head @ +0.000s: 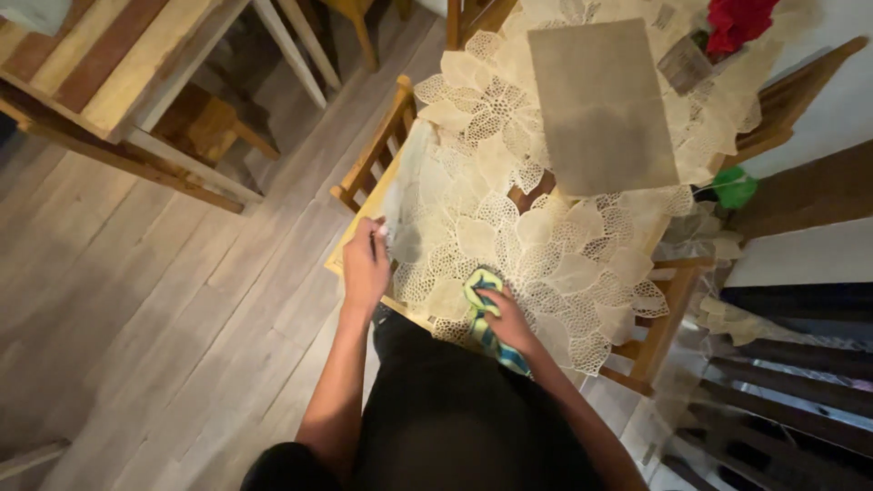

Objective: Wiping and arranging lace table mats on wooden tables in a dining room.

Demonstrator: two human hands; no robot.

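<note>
A cream lace tablecloth [509,218] with a leaf pattern covers a small wooden table [338,262]. My left hand [366,265] pinches the cloth's left edge and lifts it off the table near the corner. My right hand [503,318] presses a green, yellow and blue rag [482,289] onto the cloth near the table's front edge. The rag trails down past my wrist. A grey rectangular placemat [602,105] lies on the cloth farther back.
Wooden chairs [377,150] stand at the table's left and right [659,336] sides. A red cloth [738,20] and a small box sit at the far end. Another wooden table [118,64] is at top left. Dark slatted furniture [800,382] stands right.
</note>
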